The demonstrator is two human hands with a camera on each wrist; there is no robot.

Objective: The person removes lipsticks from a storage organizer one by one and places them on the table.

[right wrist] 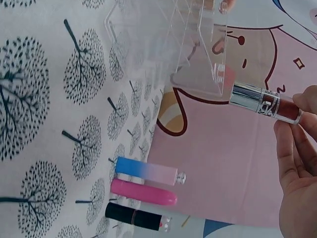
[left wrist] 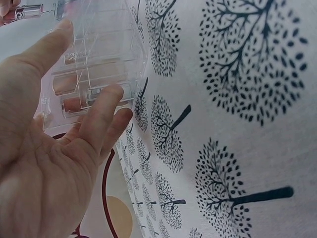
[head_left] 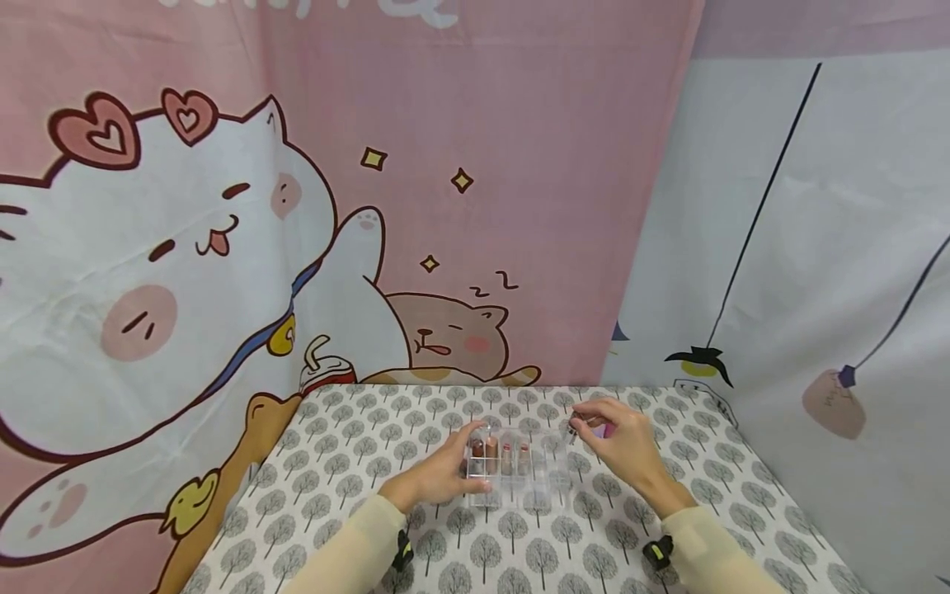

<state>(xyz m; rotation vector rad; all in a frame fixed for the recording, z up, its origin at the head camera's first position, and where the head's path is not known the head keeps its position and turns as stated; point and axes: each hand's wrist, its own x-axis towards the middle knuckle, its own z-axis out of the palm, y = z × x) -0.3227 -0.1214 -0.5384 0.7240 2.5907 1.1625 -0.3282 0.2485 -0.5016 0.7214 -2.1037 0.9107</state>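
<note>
A clear plastic lipstick organizer (head_left: 551, 478) lies on the tree-print cloth, with several tubes and lipsticks (head_left: 507, 459) upright in its left compartments. My left hand (head_left: 439, 474) grips the organizer's left end, thumb on the near side and fingers around the far side. To the right, my right hand (head_left: 627, 437) pinches a lip gloss tube (right wrist: 265, 103) by its dark red, clear end. The tube's silver cap points toward the organizer, apart from it and just off its right end.
Beyond the right hand lie a blue-to-pink lipstick tube (right wrist: 146, 171), a bright pink tube (right wrist: 143, 192) and a black lipstick tube (right wrist: 133, 216), side by side. A cartoon-print curtain (head_left: 564, 206) hangs behind the table's far edge.
</note>
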